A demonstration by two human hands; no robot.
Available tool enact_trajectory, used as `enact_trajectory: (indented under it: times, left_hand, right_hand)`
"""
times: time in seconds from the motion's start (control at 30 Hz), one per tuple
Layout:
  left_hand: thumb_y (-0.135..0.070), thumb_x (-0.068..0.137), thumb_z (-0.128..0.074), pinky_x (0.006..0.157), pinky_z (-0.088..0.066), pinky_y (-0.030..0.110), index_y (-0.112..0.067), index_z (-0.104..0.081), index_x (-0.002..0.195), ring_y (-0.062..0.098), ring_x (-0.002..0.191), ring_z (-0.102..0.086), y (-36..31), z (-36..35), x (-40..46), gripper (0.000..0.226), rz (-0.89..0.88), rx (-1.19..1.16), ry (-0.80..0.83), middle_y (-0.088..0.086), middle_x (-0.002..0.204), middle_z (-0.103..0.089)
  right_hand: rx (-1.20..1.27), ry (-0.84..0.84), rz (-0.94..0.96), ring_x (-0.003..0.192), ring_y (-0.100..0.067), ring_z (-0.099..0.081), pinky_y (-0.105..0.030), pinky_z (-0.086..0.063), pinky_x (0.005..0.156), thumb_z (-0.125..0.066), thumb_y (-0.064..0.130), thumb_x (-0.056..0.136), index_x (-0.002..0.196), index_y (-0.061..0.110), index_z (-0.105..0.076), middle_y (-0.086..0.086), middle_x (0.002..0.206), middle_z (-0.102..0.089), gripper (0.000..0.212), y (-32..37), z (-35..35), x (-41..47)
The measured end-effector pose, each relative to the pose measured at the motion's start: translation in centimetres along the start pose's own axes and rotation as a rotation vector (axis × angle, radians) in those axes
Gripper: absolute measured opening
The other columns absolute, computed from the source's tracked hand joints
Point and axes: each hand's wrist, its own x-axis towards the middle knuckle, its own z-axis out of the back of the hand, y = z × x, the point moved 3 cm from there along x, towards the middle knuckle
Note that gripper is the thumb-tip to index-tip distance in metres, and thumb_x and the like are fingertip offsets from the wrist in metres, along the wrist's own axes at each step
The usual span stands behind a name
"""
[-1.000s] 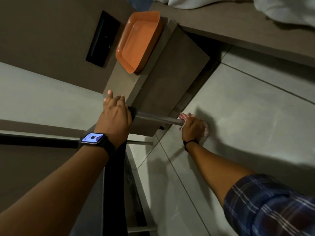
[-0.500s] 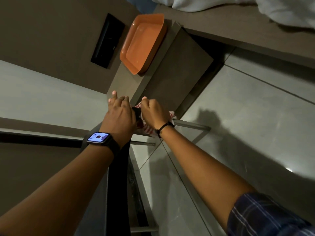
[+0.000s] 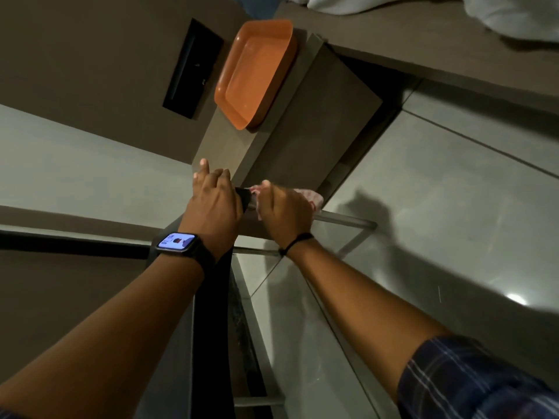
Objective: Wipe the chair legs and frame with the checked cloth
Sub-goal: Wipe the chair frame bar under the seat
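Note:
The chair lies tipped, its black seat edge running down the middle and a grey metal leg reaching right to a bend near the floor. My left hand, with a smartwatch on the wrist, grips the black top end of that leg. My right hand is closed around the red-and-white checked cloth, which wraps the leg close beside my left hand. Most of the cloth is hidden under my fingers.
A brown bedside cabinet stands just behind the leg, with an orange tray on top. White bedding lies at the upper right on a bed frame. Grey floor tiles spread to the right. Another chair rail shows below.
My right hand with the cloth slid along the leg from its far end by the floor back up to my left hand, and now sits slightly further out again. My left hand stayed put.

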Motion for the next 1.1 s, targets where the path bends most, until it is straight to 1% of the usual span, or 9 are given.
enact_trajectory:
  times: [0.07, 0.2, 0.33, 0.47, 0.57, 0.63, 0.83, 0.97, 1.1]
  left_hand:
    - [-0.043, 0.090, -0.022, 0.122, -0.022, 0.052, 0.000, -0.042, 0.144, 0.034, 0.155, -0.009, 0.0, 0.2, 0.0, 0.071, -0.009, -0.008, -0.019, 0.020, 0.155, -0.040]
    - [-0.039, 0.093, -0.025, 0.122, -0.021, 0.051, -0.001, -0.042, 0.144, 0.034, 0.155, -0.009, -0.1, 0.1, -0.2, 0.066, -0.003, -0.013, -0.034, 0.020, 0.154, -0.040]
    - [-0.036, 0.095, -0.026, 0.124, -0.017, 0.052, 0.002, -0.042, 0.144, 0.035, 0.155, -0.009, -0.1, 0.0, -0.1, 0.064, -0.017, 0.002, -0.034, 0.023, 0.153, -0.041]
    - [-0.034, 0.099, -0.032, 0.124, -0.016, 0.051, 0.000, -0.039, 0.146, 0.034, 0.155, -0.007, -0.1, 0.0, -0.1, 0.059, -0.007, 0.005, -0.014, 0.022, 0.156, -0.038]
    - [-0.028, 0.102, -0.037, 0.124, -0.014, 0.050, -0.001, -0.039, 0.146, 0.034, 0.155, -0.007, -0.2, 0.0, -0.1, 0.052, -0.024, 0.012, -0.028, 0.021, 0.156, -0.037]
    - [-0.025, 0.103, -0.037, 0.125, -0.013, 0.049, 0.000, -0.039, 0.146, 0.034, 0.155, -0.005, -0.1, 0.1, -0.1, 0.050, -0.030, 0.011, -0.038, 0.021, 0.156, -0.037]
    - [-0.025, 0.102, -0.036, 0.125, -0.012, 0.050, 0.001, -0.040, 0.144, 0.035, 0.155, -0.004, -0.1, 0.1, -0.3, 0.050, -0.040, -0.009, -0.048, 0.022, 0.155, -0.038]
    - [-0.027, 0.101, -0.035, 0.126, -0.008, 0.050, 0.002, -0.039, 0.145, 0.036, 0.155, -0.005, -0.4, 0.2, -0.4, 0.052, -0.053, 0.006, -0.046, 0.023, 0.155, -0.037]
    - [-0.028, 0.100, -0.033, 0.125, -0.004, 0.046, 0.003, -0.039, 0.145, 0.036, 0.155, -0.006, -0.4, 0.2, -0.4, 0.055, -0.069, 0.016, -0.056, 0.024, 0.154, -0.038]
  right_hand:
    - [0.039, 0.100, -0.189, 0.065, -0.031, -0.071, -0.042, -0.059, 0.062, -0.029, 0.045, 0.107, 0.072, 0.011, -0.072, -0.011, 0.068, -0.074, 0.065, -1.0, -0.3, 0.5]
    - [0.009, 0.243, -0.478, 0.088, -0.041, -0.074, -0.037, -0.048, 0.074, -0.035, 0.039, 0.106, 0.081, 0.005, -0.075, -0.020, 0.090, -0.080, 0.058, -2.3, 0.4, 1.8]
    - [0.058, 0.009, -0.178, 0.059, -0.025, -0.063, -0.036, -0.051, 0.067, -0.035, 0.034, 0.111, 0.078, 0.013, -0.074, -0.008, 0.068, -0.074, 0.055, 2.2, -0.1, 0.0]
    - [0.022, -0.028, -0.026, 0.072, -0.027, -0.071, -0.043, -0.059, 0.071, -0.032, 0.036, 0.111, 0.093, 0.018, -0.077, -0.006, 0.078, -0.078, 0.052, 0.8, -0.5, -0.3]
    - [0.037, -0.057, -0.139, 0.116, -0.031, -0.072, -0.050, -0.053, 0.106, -0.027, 0.037, 0.109, 0.111, 0.015, -0.077, -0.011, 0.113, -0.080, 0.055, -4.1, 0.2, -1.8]
    - [0.038, -0.080, -0.186, 0.147, -0.035, -0.054, -0.052, -0.037, 0.124, -0.026, 0.034, 0.106, 0.131, 0.010, -0.071, -0.013, 0.143, -0.070, 0.057, -7.3, 0.8, -3.2]
    - [0.100, -0.153, -0.604, 0.158, -0.034, -0.041, -0.052, -0.025, 0.132, -0.024, 0.035, 0.103, 0.146, 0.006, -0.063, -0.020, 0.157, -0.058, 0.065, -13.0, 2.3, -3.0]
    - [0.110, -0.115, -0.341, 0.135, -0.036, -0.063, -0.054, -0.045, 0.117, -0.023, 0.037, 0.101, 0.141, 0.011, -0.068, -0.015, 0.140, -0.072, 0.065, -9.4, 1.9, -3.3]
    - [0.102, -0.125, -0.093, 0.150, -0.030, -0.053, -0.048, -0.042, 0.121, -0.030, 0.035, 0.109, 0.153, 0.015, -0.055, -0.007, 0.157, -0.061, 0.054, -2.5, -0.9, -3.4]
